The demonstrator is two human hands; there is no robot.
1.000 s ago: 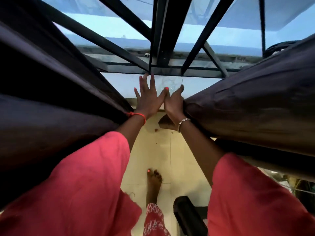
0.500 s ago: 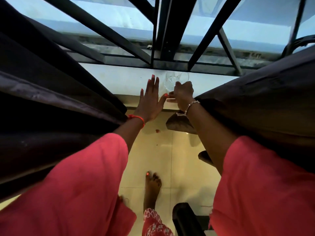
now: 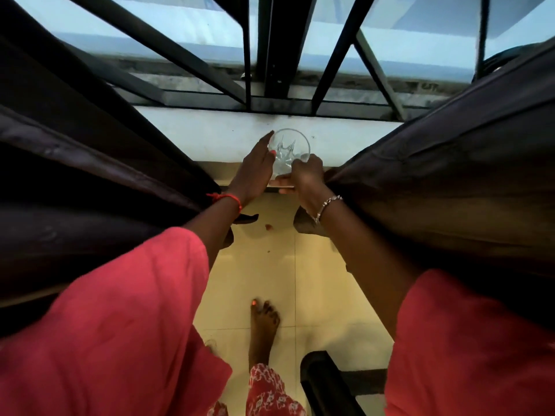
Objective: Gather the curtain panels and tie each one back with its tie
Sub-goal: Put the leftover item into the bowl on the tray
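Observation:
Two dark curtain panels hang apart at the window. The left curtain panel point(image 3: 90, 181) fills the left side, the right curtain panel point(image 3: 456, 187) the right side. Between them, at the sill's front edge, my right hand point(image 3: 306, 178) grips a clear cut-glass tumbler point(image 3: 289, 150) from below. My left hand point(image 3: 255, 172) lies flat against the glass's left side, fingers straight. No curtain tie shows anywhere in view.
A white window sill point(image 3: 210, 136) runs under a black metal window grille point(image 3: 279, 55). Below lies a cream tiled floor point(image 3: 270, 274) with my bare foot point(image 3: 264, 325). A black chair edge point(image 3: 327, 385) stands at the bottom right.
My hands were spread between the curtains; they have since dropped to the sill. The right hand closed on the glass tumbler and the left hand came against its side.

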